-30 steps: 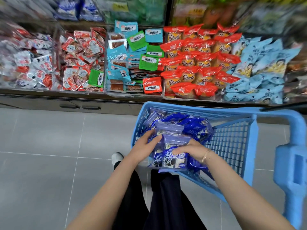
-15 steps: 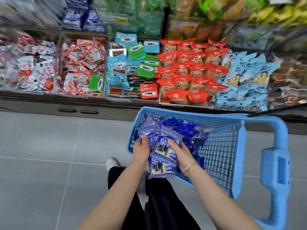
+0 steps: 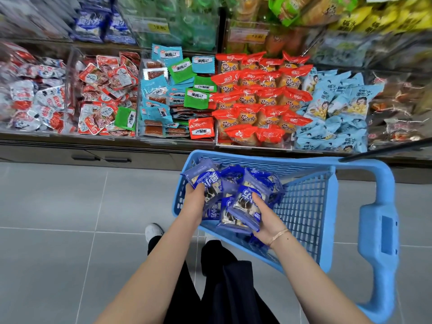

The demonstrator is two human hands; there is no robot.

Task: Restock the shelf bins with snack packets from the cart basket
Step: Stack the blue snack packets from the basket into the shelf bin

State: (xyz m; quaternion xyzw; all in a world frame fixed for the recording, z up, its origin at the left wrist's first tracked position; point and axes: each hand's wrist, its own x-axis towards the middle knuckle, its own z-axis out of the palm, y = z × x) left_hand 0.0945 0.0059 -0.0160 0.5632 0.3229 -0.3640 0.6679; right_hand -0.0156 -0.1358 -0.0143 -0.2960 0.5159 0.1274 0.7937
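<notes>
Clamping fingers (image 3: 199,188) of left hand (image 3: 195,203) and right hand (image 3: 266,218) round light, crinkly, likely slippery snack packets (image 3: 245,204); best gripped mid-body.

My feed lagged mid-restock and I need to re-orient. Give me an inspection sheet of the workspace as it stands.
Surface: grey tiled floor; blue cart basket stands before the shelf bins.
Job's things: blue snack packets heaped at the basket's end away from the handle; look-alike packets higher up, blurred.
Clutter: middle bin mixes teal, green and red packets.
Grippers: left hand and right hand each grip blue snack packets over the basket.
Cables: nothing seen.
Surroundings: lower bins well filled; dark trousers and a white shoe below.
</notes>
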